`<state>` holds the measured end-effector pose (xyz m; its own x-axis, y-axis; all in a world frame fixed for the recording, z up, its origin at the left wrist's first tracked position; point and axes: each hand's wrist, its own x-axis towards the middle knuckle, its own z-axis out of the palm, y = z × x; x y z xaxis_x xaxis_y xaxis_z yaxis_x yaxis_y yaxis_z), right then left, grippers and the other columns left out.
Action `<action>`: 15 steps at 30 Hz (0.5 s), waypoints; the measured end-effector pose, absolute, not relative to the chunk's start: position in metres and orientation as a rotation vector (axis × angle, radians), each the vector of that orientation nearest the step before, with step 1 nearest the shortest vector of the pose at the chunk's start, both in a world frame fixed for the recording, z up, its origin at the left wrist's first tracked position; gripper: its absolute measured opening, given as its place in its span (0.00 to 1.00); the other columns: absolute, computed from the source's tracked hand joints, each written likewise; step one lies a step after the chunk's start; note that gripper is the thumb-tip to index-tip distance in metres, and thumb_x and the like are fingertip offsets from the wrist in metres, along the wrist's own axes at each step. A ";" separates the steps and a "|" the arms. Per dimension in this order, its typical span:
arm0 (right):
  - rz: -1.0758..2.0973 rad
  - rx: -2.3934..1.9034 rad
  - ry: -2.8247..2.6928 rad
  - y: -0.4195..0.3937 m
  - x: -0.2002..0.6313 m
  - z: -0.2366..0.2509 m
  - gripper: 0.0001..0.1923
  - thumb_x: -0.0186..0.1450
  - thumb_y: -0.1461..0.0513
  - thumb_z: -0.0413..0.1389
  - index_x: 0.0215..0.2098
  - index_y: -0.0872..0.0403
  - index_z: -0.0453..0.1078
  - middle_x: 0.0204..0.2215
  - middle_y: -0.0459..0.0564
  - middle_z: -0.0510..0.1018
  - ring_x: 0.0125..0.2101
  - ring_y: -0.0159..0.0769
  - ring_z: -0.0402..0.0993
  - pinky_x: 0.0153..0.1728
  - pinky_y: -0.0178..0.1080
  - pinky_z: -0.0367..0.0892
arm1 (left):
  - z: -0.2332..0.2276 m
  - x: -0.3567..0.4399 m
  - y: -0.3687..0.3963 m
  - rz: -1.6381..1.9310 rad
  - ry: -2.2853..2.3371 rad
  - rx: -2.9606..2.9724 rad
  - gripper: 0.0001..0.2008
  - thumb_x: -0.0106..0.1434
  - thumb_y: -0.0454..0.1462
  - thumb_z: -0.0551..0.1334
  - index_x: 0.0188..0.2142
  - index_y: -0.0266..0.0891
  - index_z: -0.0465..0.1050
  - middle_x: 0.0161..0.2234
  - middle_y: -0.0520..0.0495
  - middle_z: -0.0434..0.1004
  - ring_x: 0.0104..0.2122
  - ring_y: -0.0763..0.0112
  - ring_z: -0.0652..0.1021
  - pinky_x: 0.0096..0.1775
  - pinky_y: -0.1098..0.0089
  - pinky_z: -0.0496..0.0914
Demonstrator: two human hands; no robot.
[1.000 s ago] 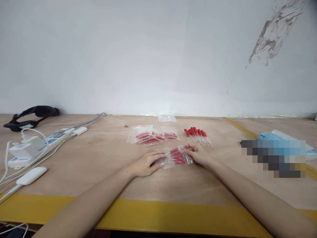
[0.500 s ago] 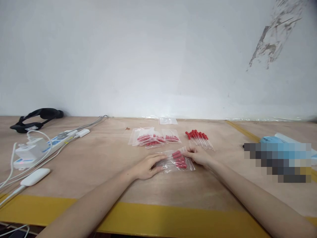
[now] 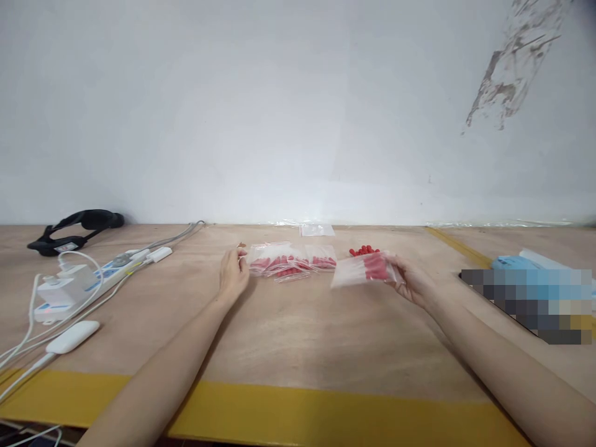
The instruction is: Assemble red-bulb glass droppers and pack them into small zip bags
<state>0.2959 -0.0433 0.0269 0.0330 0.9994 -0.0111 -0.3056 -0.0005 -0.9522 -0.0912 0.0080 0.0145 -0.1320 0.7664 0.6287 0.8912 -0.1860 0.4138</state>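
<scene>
My right hand [image 3: 410,279] pinches a clear, crinkly zip bag [image 3: 361,270] of red-capped droppers by its right end, fingers closed on the film, the bag lifted off the plywood table [image 3: 288,335] and stretching leftward from my fingertips. My left hand [image 3: 234,273] stands edge-on with loosely curled fingers holding nothing, just touching the left edge of the glossy pile of filled bags [image 3: 291,261]. Loose red-bulbed droppers [image 3: 364,250] lie behind the held bag.

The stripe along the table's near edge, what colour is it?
Yellow: the stripe runs along the near edge of the wooden table, clear in the head view.
</scene>
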 end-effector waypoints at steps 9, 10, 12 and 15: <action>1.171 -0.863 -0.860 0.003 0.234 0.032 0.02 0.60 0.63 0.48 0.30 0.53 0.61 0.37 0.52 0.75 0.40 0.37 0.72 0.34 0.37 0.72 | -0.005 -0.104 0.023 -0.736 -1.950 -2.476 0.25 0.63 0.44 0.44 0.56 0.35 0.56 0.57 0.42 0.57 0.56 0.59 0.60 0.56 0.60 0.53; 1.164 -0.889 -0.830 0.007 0.223 0.030 0.01 0.60 0.63 0.48 0.30 0.52 0.60 0.35 0.51 0.74 0.39 0.36 0.72 0.34 0.37 0.73 | -0.006 -0.104 0.023 -0.778 -1.955 -2.485 0.26 0.63 0.46 0.44 0.56 0.35 0.56 0.57 0.42 0.58 0.56 0.59 0.61 0.55 0.61 0.55; 1.167 -0.964 -0.778 0.014 0.205 0.023 0.02 0.61 0.64 0.47 0.30 0.52 0.58 0.32 0.49 0.74 0.36 0.33 0.73 0.32 0.36 0.73 | -0.007 -0.106 0.024 -0.925 -1.944 -2.459 0.26 0.63 0.46 0.42 0.56 0.34 0.56 0.55 0.42 0.61 0.54 0.63 0.64 0.54 0.65 0.58; 1.205 -1.062 -0.776 0.018 0.189 0.011 0.03 0.61 0.65 0.47 0.29 0.53 0.58 0.26 0.47 0.73 0.31 0.30 0.74 0.32 0.33 0.73 | -0.008 -0.109 0.027 -0.983 -1.957 -2.392 0.24 0.64 0.42 0.40 0.55 0.31 0.57 0.54 0.42 0.63 0.53 0.68 0.66 0.53 0.70 0.59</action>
